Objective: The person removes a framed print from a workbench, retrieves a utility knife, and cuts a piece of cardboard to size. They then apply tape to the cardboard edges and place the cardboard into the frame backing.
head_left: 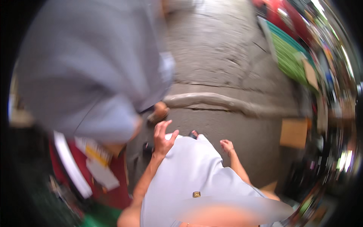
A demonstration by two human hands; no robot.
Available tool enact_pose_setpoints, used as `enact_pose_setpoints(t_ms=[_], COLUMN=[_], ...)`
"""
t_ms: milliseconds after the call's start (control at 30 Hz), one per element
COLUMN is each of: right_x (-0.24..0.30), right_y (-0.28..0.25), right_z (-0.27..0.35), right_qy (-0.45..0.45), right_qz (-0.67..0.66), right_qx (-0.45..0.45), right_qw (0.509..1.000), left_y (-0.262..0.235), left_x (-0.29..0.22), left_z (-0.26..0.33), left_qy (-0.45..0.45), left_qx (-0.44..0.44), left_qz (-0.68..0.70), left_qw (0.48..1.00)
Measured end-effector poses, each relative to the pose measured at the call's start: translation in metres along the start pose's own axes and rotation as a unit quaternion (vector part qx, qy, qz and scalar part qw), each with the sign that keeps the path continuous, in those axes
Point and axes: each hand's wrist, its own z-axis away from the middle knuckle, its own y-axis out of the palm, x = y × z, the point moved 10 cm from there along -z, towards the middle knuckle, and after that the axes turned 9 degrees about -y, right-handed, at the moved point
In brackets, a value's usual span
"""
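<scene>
My left hand [163, 139] is held out in front of my pale grey shirt [185, 166], its fingers and thumb spread and nothing between them. It is close to a co-worker's grey shirt and hand [160, 109] but looks apart from them. My right hand [227, 146] hangs at my other side over the grey floor, with fingers curled in and no object seen in it. A dark open shoe [194, 134] with bare toes shows just past my shirt hem. An out-of-focus skin-coloured shape blurs the lower edge.
A co-worker in a grey shirt [94, 60] fills the upper left. A raised pale ridge [211, 99] crosses the concrete floor [215, 49]. To the right are a cardboard box [293, 133], green bundled material [289, 60] and cluttered shelves. Papers [102, 174] lie on a red surface at left.
</scene>
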Motion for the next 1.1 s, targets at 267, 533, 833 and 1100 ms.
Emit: enact_pose_setpoints(t_ms=[267,533,833,1100], right_x=[0.124,0.338,0.397,0.525], right_y=[-0.111,-0.066,-0.215,-0.308], right_z=[-0.114,-0.264,-0.473,-0.691], right_qy=[-0.099,-0.231,-0.007,0.152], right_qz=[-0.038,-0.057,-0.255,-0.049], right_qx=[-0.088,0.061,-0.041,-0.007], right_qw=[0.990,0.969,0.966,0.987], left_y=[0.211,0.336,0.371,0.334], left_x=[-0.061,-0.059,-0.095,0.010], left_z=[-0.118,-0.366,-0.645,-0.841], left_qy=[0.056,0.052,0.126,-0.014], left_qx=[0.288,0.252,0.154,-0.042], left_qz=[0.053,0.085,0.038,-0.025], left_qw=[0.954,0.963,0.979,0.999])
